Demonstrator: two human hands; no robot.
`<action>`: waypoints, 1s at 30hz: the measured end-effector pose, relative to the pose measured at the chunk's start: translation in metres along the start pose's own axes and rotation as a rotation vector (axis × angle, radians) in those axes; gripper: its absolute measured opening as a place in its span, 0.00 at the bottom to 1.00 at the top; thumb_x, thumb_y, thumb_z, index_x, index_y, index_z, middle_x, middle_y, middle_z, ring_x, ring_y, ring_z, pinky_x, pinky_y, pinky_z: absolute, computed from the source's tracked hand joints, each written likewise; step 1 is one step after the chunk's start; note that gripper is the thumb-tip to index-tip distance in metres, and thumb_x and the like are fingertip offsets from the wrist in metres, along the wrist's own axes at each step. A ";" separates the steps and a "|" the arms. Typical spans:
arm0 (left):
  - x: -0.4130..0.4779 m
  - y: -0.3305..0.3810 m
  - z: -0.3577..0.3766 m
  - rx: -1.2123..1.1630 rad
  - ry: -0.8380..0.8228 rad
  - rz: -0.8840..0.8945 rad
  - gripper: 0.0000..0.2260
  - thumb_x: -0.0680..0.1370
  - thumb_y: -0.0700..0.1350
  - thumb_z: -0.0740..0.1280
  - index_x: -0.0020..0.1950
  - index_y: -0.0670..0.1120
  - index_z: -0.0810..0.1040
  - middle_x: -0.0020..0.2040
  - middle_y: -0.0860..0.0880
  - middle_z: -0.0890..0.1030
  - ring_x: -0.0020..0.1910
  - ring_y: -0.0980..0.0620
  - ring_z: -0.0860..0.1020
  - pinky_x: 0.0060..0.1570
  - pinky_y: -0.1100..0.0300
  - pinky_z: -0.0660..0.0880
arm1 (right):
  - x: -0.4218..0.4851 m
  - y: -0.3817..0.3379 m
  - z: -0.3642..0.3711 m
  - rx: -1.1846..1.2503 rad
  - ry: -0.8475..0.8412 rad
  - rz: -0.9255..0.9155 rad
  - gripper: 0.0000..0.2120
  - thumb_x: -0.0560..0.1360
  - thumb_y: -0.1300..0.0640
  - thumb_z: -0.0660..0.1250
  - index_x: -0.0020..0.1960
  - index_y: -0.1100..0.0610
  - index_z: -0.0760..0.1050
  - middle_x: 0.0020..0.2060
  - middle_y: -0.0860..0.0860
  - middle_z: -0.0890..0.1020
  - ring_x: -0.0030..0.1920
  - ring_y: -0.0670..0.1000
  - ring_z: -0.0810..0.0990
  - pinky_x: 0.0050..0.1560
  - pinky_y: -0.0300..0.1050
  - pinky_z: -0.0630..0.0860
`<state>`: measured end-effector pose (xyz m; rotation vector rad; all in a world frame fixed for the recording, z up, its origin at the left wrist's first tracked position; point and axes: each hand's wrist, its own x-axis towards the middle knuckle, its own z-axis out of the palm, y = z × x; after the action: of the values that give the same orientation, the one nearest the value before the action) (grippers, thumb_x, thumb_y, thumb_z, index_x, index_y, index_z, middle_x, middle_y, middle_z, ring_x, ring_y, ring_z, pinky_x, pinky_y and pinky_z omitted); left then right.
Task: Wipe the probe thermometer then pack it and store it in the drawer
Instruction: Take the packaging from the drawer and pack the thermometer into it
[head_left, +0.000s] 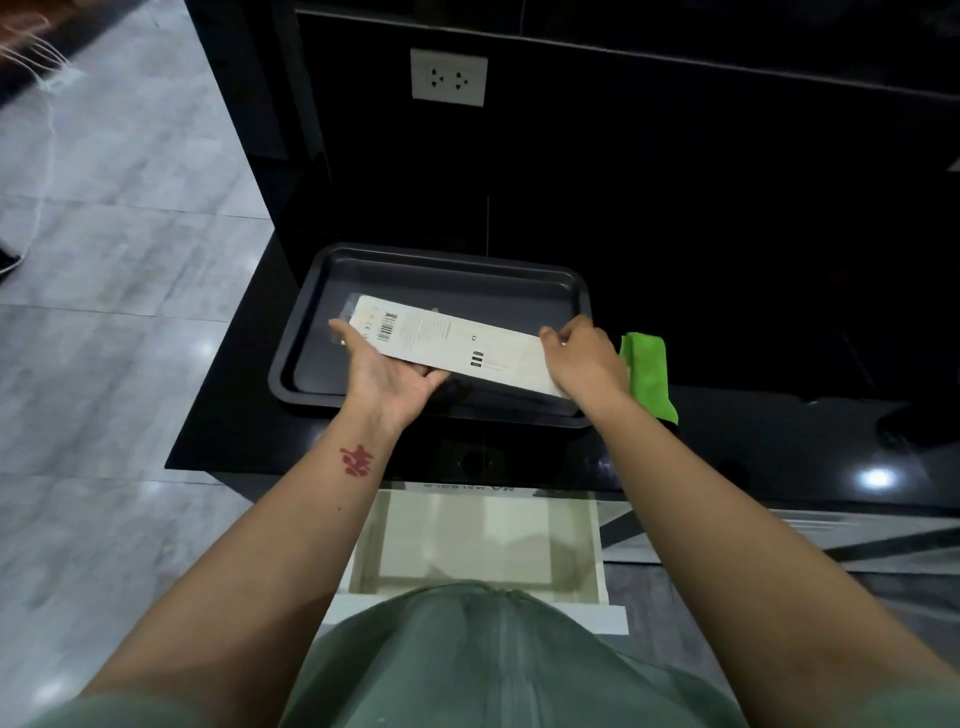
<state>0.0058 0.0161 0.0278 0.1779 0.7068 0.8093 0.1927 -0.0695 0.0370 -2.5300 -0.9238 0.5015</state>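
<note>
A long white thermometer box (457, 343), printed side up with a barcode at its left end, is held level above a dark baking tray (441, 267) on the black counter. My left hand (387, 371) supports the box's left end from below, palm up. My right hand (584, 358) grips its right end from above. The thermometer itself is not visible. A green cloth (649, 371) lies on the counter just right of the tray, behind my right hand. The white drawer (595, 545) stands pulled open below the counter edge, in front of my body.
A white wall socket (449, 77) sits on the dark back panel above the tray. Grey tiled floor (104, 312) runs along the left of the counter. A flat pale sheet (467, 540) lies in the drawer. Dark shapes stand on the counter at the right.
</note>
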 end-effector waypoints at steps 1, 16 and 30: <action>-0.001 -0.001 0.002 0.015 0.010 -0.005 0.32 0.75 0.71 0.51 0.66 0.49 0.71 0.60 0.41 0.81 0.60 0.39 0.79 0.58 0.36 0.74 | 0.000 -0.001 0.000 -0.021 -0.015 -0.001 0.23 0.80 0.41 0.55 0.64 0.58 0.70 0.62 0.58 0.76 0.59 0.62 0.77 0.48 0.49 0.68; 0.005 -0.006 0.005 0.204 0.183 0.086 0.14 0.82 0.40 0.60 0.68 0.42 0.71 0.59 0.41 0.81 0.55 0.43 0.81 0.40 0.45 0.82 | -0.006 -0.005 -0.009 -0.257 -0.289 -0.226 0.27 0.74 0.29 0.56 0.62 0.46 0.72 0.61 0.46 0.78 0.63 0.54 0.74 0.65 0.58 0.60; 0.003 -0.005 0.003 0.107 0.236 0.079 0.14 0.82 0.50 0.61 0.63 0.44 0.74 0.56 0.42 0.82 0.51 0.44 0.83 0.39 0.46 0.82 | -0.007 -0.007 -0.019 -0.073 -0.349 -0.395 0.10 0.72 0.47 0.70 0.49 0.48 0.72 0.47 0.46 0.80 0.46 0.50 0.78 0.47 0.47 0.76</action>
<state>0.0124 0.0153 0.0264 0.2096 0.9718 0.8766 0.1924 -0.0739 0.0576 -2.2704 -1.5509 0.8053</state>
